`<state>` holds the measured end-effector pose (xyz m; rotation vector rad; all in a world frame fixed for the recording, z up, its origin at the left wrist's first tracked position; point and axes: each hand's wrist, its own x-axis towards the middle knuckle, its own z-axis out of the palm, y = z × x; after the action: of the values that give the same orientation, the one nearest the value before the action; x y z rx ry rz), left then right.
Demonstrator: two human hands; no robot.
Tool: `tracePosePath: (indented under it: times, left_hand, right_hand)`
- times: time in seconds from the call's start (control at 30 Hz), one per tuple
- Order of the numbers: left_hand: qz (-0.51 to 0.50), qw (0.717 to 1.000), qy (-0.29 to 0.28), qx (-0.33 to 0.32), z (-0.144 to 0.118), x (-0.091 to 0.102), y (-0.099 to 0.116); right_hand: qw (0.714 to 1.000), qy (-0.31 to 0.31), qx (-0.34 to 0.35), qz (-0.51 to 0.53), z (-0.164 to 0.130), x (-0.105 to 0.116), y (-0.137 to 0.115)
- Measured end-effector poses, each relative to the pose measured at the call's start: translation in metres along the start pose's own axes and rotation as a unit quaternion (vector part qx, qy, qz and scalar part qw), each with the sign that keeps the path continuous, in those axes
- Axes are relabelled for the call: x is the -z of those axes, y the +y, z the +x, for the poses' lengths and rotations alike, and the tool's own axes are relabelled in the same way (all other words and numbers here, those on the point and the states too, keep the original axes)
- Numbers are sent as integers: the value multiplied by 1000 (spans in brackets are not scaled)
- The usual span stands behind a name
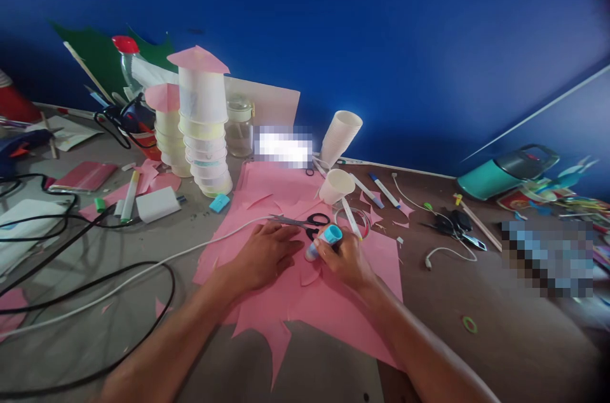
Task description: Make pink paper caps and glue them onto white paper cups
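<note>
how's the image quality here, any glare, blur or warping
Head view: wide-angle warping bows the blue wall and table edge, corners darken; two patches are pixelated, one by the stacked white plastic cups, one at far right; light is soft, with no strong glare; the left hand flat on the pink paper sheet and the right hand holding a blue-capped glue stick look fairly sharp.

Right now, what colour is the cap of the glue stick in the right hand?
Light blue; the glue stick in the right hand shows best in the head view.

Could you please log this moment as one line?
left hand: flat on pink paper sheet | right hand: holds blue-capped glue stick | black-handled scissors: beside hands
</note>
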<state>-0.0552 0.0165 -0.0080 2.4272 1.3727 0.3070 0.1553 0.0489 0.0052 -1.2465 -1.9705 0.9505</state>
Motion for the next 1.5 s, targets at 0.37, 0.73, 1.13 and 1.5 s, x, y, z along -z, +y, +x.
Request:
tracePosePath:
  times: [0.37,0.73,1.13,1.5]
  left_hand:
    - [-1,1000,15,-15,-1,1,0]
    - [4,1000,1,-4,0,3,2]
    - [5,1000,5,-4,-1,1,1]
    - [2,1000,6,-6,-1,3,1]
  right_hand:
    - [975,22,-90,203,0,20,-2]
    - [994,-100,-21,34,-8,-2,-18]
    - [994,8,-72,85,-1,10,-4]
    - [978,-100,-121,134,-4,15,-9]
